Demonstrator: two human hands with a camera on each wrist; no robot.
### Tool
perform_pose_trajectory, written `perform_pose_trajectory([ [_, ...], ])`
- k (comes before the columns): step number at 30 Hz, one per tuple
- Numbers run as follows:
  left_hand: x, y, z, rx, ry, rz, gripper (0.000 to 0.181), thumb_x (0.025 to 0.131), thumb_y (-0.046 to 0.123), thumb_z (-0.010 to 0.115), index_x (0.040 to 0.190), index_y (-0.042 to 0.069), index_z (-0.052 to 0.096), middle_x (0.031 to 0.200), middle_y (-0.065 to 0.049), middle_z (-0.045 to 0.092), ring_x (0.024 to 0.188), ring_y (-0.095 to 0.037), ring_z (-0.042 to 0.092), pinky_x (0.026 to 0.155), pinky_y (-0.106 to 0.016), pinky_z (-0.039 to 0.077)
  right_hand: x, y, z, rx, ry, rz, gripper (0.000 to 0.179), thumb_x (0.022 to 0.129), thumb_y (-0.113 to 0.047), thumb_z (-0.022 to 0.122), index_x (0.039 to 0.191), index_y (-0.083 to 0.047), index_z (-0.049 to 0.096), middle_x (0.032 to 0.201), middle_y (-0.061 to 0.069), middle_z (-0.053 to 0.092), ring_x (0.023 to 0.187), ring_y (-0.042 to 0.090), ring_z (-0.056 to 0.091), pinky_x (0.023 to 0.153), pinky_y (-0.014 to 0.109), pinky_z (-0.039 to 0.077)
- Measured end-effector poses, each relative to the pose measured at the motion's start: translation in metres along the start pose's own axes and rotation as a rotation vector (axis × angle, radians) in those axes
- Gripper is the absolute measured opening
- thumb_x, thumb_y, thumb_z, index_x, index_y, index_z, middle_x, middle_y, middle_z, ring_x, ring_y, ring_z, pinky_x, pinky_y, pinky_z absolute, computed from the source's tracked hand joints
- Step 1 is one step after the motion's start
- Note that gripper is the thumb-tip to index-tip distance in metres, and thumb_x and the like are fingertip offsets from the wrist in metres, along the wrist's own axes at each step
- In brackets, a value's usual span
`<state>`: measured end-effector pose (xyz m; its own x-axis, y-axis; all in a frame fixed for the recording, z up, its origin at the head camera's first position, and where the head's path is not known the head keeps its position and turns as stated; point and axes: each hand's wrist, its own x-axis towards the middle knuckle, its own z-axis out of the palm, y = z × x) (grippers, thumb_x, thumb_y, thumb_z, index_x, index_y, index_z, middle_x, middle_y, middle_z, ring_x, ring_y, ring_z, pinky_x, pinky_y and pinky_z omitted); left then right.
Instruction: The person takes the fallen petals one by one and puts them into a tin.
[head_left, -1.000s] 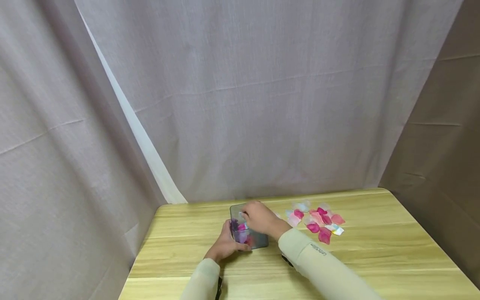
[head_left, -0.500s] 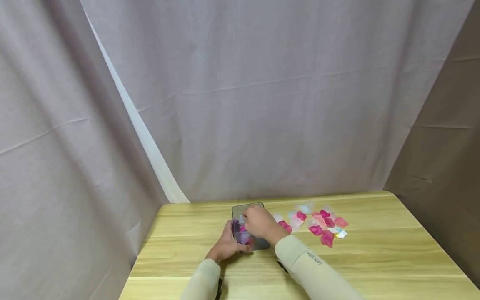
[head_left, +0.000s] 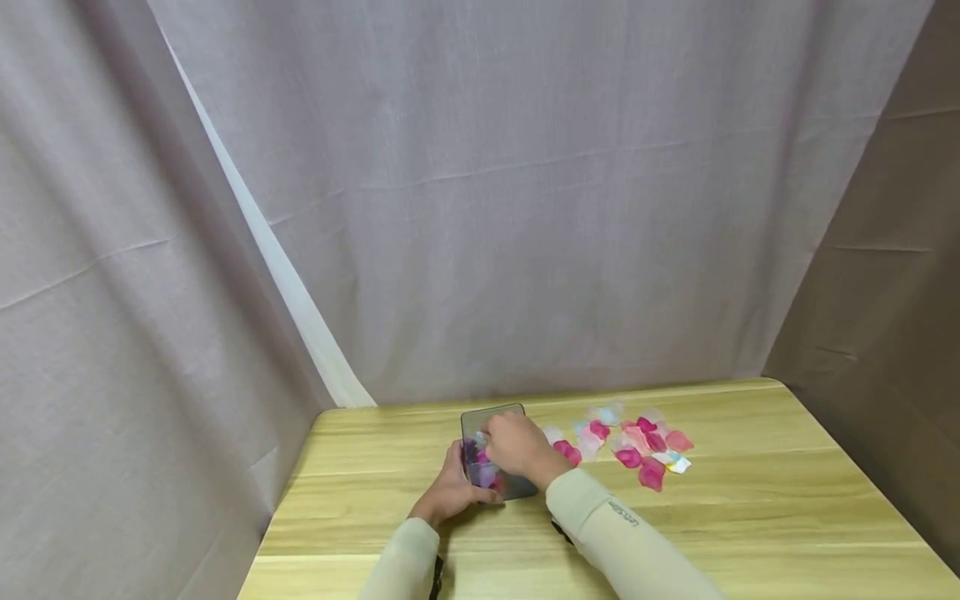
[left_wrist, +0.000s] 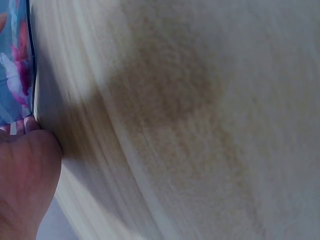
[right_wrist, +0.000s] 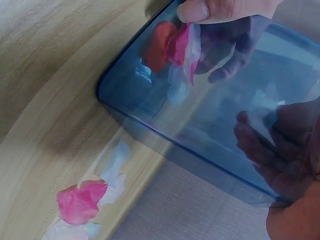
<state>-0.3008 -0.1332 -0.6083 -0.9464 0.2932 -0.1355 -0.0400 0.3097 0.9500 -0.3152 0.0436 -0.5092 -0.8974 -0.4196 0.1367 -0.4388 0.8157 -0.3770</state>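
Note:
A clear blue-grey plastic container [head_left: 517,485] tilts toward me on the wooden table, with pink, red, purple and pale cloth petals [right_wrist: 180,50] inside. My left hand [head_left: 448,490] grips its near left side, thumb on the outside; in the left wrist view only the heel of that hand [left_wrist: 27,175] and a container edge show. My right hand [head_left: 516,446] reaches into the open container, fingers curled. Seen through the wall in the right wrist view, a pale petal [right_wrist: 265,110] sits between the thumb and fingers of the right hand [right_wrist: 295,150].
Loose petals [head_left: 651,473] in pink, red, white and pale blue lie on the table [head_left: 765,500] right of the container, the nearest beside my right wrist. A grey curtain [head_left: 525,250] hangs behind the table's back edge.
My right hand has shifted slightly down over the container, and pink petals beside its wrist have come into sight. My left hand keeps its grip on the container.

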Motion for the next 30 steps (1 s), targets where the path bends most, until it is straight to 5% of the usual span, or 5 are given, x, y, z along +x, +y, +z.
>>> perform_pose_trajectory([
  [11,-0.0022,0.0056,0.0004,0.003,-0.006,0.019,0.105,0.072,0.013,0.097,0.154,0.008,0.031,0.149,-0.017,0.048,0.13,-0.03,0.055,0.12,-0.056,0.04,0.001,0.0027,0.001,-0.045,0.008,-0.031,0.026,0.105,-0.015,0.056,0.094,-0.009,0.078,0.071,-0.002,0.062,0.067,0.011,0.054,0.073,0.034,0.058],
  [22,-0.0023,0.003,0.0015,-0.004,0.009,0.017,0.108,0.072,0.012,0.097,0.156,0.008,0.03,0.151,-0.018,0.045,0.132,-0.031,0.053,0.121,-0.059,0.039,-0.0001,0.0035,0.0042,-0.027,0.041,-0.046,0.029,0.105,-0.016,0.056,0.112,-0.006,0.081,0.097,0.006,0.081,0.078,0.014,0.066,0.08,0.038,0.062],
  [30,-0.0011,0.0015,0.0022,-0.003,0.004,0.012,0.11,0.071,0.013,0.097,0.157,0.009,0.028,0.153,-0.018,0.046,0.132,-0.03,0.053,0.122,-0.057,0.038,-0.0023,0.0041,0.0058,0.011,0.065,-0.035,0.024,0.105,-0.016,0.057,0.095,-0.01,0.078,0.07,-0.001,0.064,0.063,0.011,0.05,0.063,0.029,0.048],
])
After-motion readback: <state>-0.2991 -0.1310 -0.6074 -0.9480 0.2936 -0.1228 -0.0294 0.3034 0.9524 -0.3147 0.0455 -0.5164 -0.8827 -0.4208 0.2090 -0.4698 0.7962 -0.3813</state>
